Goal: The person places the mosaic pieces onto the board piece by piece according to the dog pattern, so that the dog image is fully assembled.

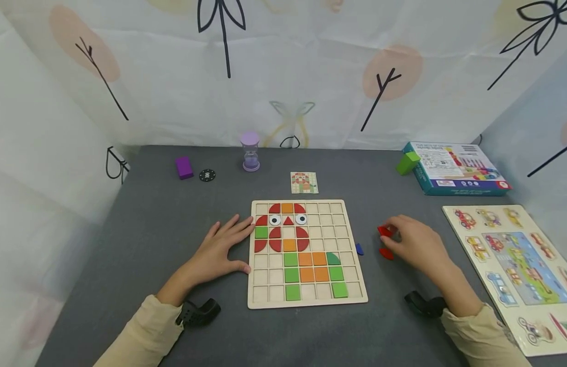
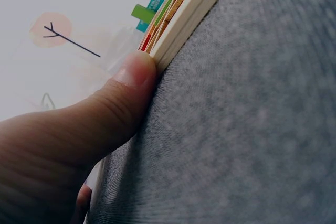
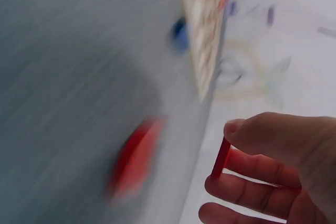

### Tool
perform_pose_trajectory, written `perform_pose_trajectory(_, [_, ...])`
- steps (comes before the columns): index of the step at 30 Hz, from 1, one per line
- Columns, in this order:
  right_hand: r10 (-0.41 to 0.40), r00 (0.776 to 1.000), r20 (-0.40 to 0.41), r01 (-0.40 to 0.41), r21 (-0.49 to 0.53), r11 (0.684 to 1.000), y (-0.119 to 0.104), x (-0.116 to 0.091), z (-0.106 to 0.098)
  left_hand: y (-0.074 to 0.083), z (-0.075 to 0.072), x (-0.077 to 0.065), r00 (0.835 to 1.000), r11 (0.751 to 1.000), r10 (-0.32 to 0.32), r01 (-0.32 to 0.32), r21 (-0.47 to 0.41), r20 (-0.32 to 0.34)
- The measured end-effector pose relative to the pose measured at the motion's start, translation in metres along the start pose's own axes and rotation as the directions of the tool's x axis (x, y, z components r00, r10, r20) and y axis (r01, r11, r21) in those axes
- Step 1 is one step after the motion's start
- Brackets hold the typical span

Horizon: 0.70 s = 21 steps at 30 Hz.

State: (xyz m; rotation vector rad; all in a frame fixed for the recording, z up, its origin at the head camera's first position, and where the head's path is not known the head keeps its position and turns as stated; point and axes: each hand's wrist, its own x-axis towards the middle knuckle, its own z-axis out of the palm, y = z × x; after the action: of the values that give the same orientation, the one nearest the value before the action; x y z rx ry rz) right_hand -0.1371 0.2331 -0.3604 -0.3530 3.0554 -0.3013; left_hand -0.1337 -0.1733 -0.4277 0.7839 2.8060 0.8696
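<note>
A square wooden grid board (image 1: 264,294) lies mid-table, partly filled with red, orange and green tiles and two eye tiles. Fingers spread, my left hand (image 1: 223,248) rests along its left edge; in the left wrist view the thumb (image 2: 126,85) touches the board's side (image 2: 181,27). To the right of the board, my right hand (image 1: 414,242) pinches a red tile (image 3: 221,158) between thumb and fingers. Another red tile (image 1: 386,253) lies on the table just below that hand, blurred in the right wrist view. A blue piece (image 1: 359,249) sits by the board's right edge.
Behind the board lies a small pattern card (image 1: 304,182). A purple sand timer (image 1: 250,152), black disc (image 1: 207,175) and purple block (image 1: 184,167) stand at the back left. At right are a game box (image 1: 462,171), green block (image 1: 408,163) and picture puzzle board (image 1: 494,326).
</note>
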Motion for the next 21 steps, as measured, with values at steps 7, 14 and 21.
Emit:
perform_pose_trajectory(7, [-0.064, 0.998, -0.012, 0.065, 0.052, 0.997, -0.064, 0.044, 0.009, -0.002, 0.001, -0.002, 1.000, 1.000, 0.008, -0.008, 0.003, -0.005])
perform_pose_trajectory(14, [-0.119, 0.993, 0.026, 0.118, 0.009, 0.993, -0.095, 0.070, 0.025, -0.001, 0.001, -0.001, 1.000, 1.000, 0.016, -0.016, -0.002, -0.009])
perform_pose_trajectory(21, [-0.121, 0.991, 0.063, 0.123, -0.028, 0.992, -0.107, 0.080, 0.033, -0.002, 0.001, -0.002, 1.000, 1.000, 0.012, -0.011, 0.005, -0.013])
